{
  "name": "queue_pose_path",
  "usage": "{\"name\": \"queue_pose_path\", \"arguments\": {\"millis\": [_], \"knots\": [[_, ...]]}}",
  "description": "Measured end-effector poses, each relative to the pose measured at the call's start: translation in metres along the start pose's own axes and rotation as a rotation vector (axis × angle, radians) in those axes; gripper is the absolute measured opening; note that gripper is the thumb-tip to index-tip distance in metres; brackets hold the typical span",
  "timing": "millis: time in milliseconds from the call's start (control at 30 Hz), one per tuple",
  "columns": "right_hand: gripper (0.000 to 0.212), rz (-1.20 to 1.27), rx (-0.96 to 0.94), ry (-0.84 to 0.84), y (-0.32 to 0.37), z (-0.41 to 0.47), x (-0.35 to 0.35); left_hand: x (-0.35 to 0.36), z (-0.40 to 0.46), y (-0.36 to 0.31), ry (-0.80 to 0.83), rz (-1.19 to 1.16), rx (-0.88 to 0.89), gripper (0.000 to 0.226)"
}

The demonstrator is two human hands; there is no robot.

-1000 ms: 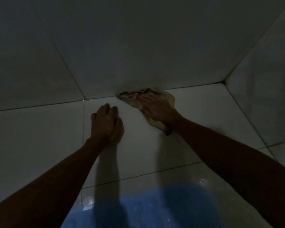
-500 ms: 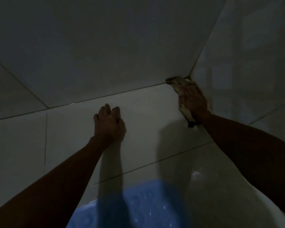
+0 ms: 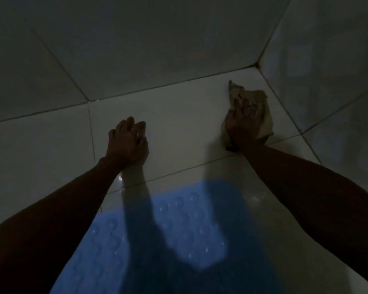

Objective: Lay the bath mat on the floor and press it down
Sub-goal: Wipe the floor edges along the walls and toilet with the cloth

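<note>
Right now the right hand (image 3: 241, 126) lies palm-down on a crumpled tan cloth (image 3: 261, 107), fingers spread and pressing it against the floor (image 3: 179, 115) rather than clamped around it; whether any fold is pinched under the palm cannot be told. That grip sits at about two o'clock in the view, close to the corner where the two tiled walls (image 3: 136, 39) meet. It reads as wiping or drying the tile, probably so a mat would seat on a clean surface, though that is a judgement.

At ten o'clock from the centre, the left hand (image 3: 126, 143) rests on bare tile with fingers loosely curled and holding nothing; it looks planted there as a brace while the person leans forward.

Further out, toward six o'clock, the blue bath mat (image 3: 191, 228) lies flat on the floor between the two forearms, well apart from both hands. Its surface shows rows of small round bumps, likely suction cups or their backs. Shadows of the arms fall across it. Neither hand touches it, so pressing it down appears still to be done. Glints on the tile near the mat's far edge suggest wetness.
</note>
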State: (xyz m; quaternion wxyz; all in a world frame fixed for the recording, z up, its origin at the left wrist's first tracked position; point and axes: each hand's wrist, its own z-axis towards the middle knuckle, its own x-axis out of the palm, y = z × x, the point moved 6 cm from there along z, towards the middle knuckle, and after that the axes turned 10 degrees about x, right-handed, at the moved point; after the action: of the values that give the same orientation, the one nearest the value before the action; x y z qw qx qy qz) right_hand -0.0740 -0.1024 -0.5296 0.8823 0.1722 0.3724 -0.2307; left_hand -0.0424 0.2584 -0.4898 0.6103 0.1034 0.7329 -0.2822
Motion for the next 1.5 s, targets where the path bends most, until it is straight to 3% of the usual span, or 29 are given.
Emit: {"name": "queue_pose_path", "arguments": {"millis": [167,300,467,567,667,800,933,1233,1500], "knots": [[0.036,0.229,-0.001,0.129,0.102,-0.057,-0.044,-0.004,-0.047,0.035,-0.014,0.001,0.025,0.062],[0.051,0.294,-0.021,0.476,0.2,-0.104,-0.07,-0.007,-0.086,0.064,-0.041,0.014,-0.018,0.063],[0.051,0.476,-0.334,0.623,0.311,-0.179,-0.126,-0.013,-0.142,0.118,-0.041,0.029,-0.103,0.057],[0.044,0.615,-0.573,0.616,0.337,-0.22,-0.16,-0.013,-0.176,0.144,-0.053,0.047,-0.148,0.06],[0.041,0.702,-0.767,0.593,0.334,-0.236,-0.176,-0.017,-0.189,0.148,-0.101,0.047,-0.163,0.053],[0.05,0.594,-1.002,0.732,0.318,-0.239,-0.172,-0.016,-0.192,0.142,-0.098,0.07,-0.27,0.037],[0.051,0.49,-1.116,0.811,0.283,-0.226,-0.16,-0.015,-0.174,0.116,-0.101,0.075,-0.193,0.024],[0.049,0.452,-1.011,0.837,0.167,-0.157,-0.129,0.003,-0.126,0.035,-0.067,0.039,-0.06,0.032],[0.059,0.357,-0.817,1.013,0.068,-0.108,-0.106,0.028,-0.061,-0.056,0.018,0.043,0.051,0.052]]}}
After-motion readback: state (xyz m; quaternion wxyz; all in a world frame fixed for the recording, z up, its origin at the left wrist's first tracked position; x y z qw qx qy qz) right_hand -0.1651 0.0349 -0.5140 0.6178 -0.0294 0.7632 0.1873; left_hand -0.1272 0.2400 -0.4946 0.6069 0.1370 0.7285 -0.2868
